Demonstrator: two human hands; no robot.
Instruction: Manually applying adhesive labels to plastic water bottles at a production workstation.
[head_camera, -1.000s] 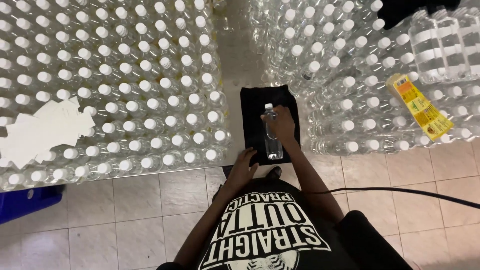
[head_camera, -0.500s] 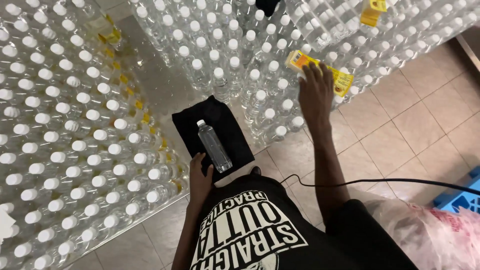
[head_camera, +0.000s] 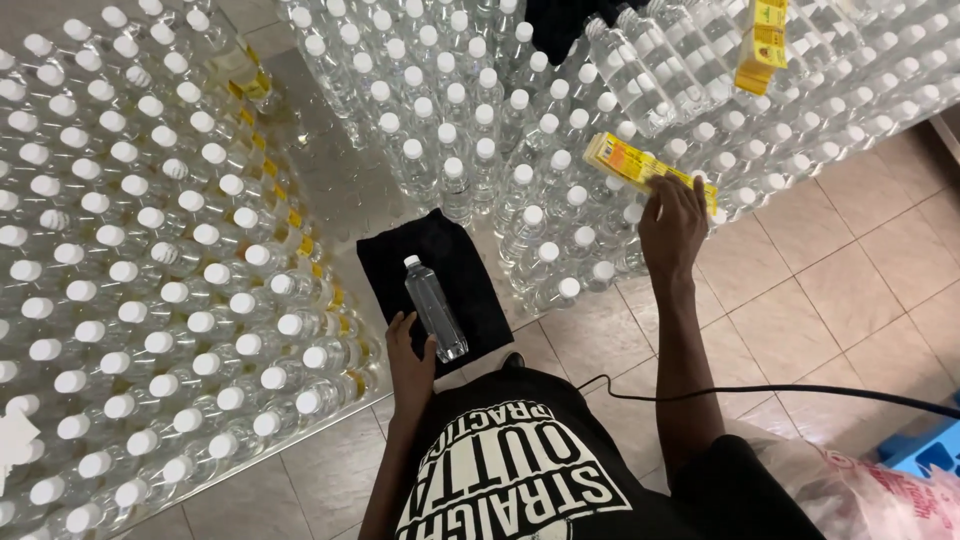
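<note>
A clear bottle (head_camera: 434, 305) with a white cap lies on a black cloth (head_camera: 440, 275) at the table's near edge. My left hand (head_camera: 408, 358) rests flat on the cloth's near corner, touching the bottle's base, fingers apart. My right hand (head_camera: 672, 222) reaches to the right over the capped bottles and grips the near end of a strip of yellow labels (head_camera: 630, 165) lying on their caps.
Several clear white-capped bottles (head_camera: 150, 250) stand packed on the left and more bottles (head_camera: 520, 130) on the right. A second yellow label strip (head_camera: 760, 40) lies further back. A black cable (head_camera: 780, 390) crosses the tiled floor (head_camera: 800, 290). A pink plastic bag (head_camera: 880, 495) sits at the bottom right.
My right hand left the bottle lying on the cloth and went right to the yellow label strip, where it now grips its end. The view swung to the right.
</note>
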